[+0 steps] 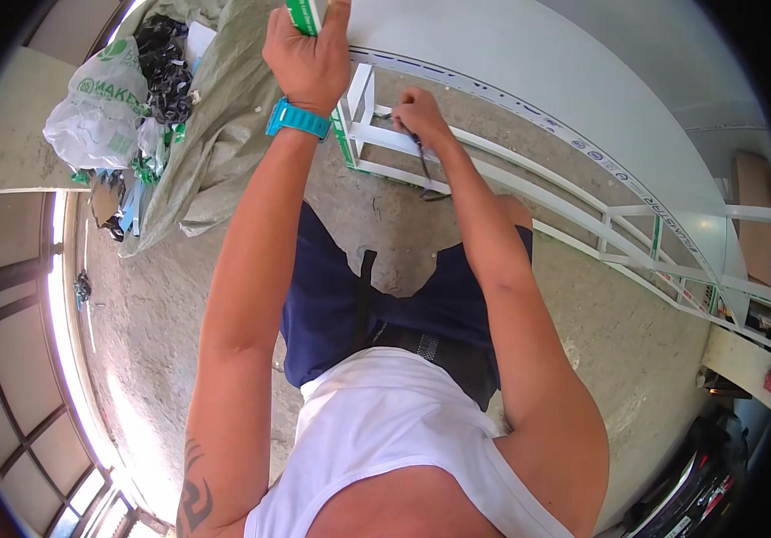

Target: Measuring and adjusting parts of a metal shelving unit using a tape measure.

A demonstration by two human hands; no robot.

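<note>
Stretching across most of the view was a rough grey concrete floor (179, 305), sunlit along its left edge beside dark-framed glazed doors (9, 359). Along the upper right ran a large pale grey flat panel (529, 63), and against it lay a long white ladder-like frame of plastic profile bars (583, 211), resting on the floor and reaching off to the right. A crumpled grey-green woven sack cloth (215, 143) covered the floor at upper left, with a white and green plastic shopping bag (99, 108) and black bundled items (163, 67) beside it.

Both forearms reached forward from the lower edge over dark blue shorts. The left hand (309, 58), a turquoise watch (298, 119) on its wrist, was raised, its fingers wrapped tight around the upright end of a white bar with green film (303, 13). The right hand (421, 115) was lower, just beside the near end of the frame, its fingers pinched together on a thin dark tool (423, 161) whose tip touched a crossbar.
</note>
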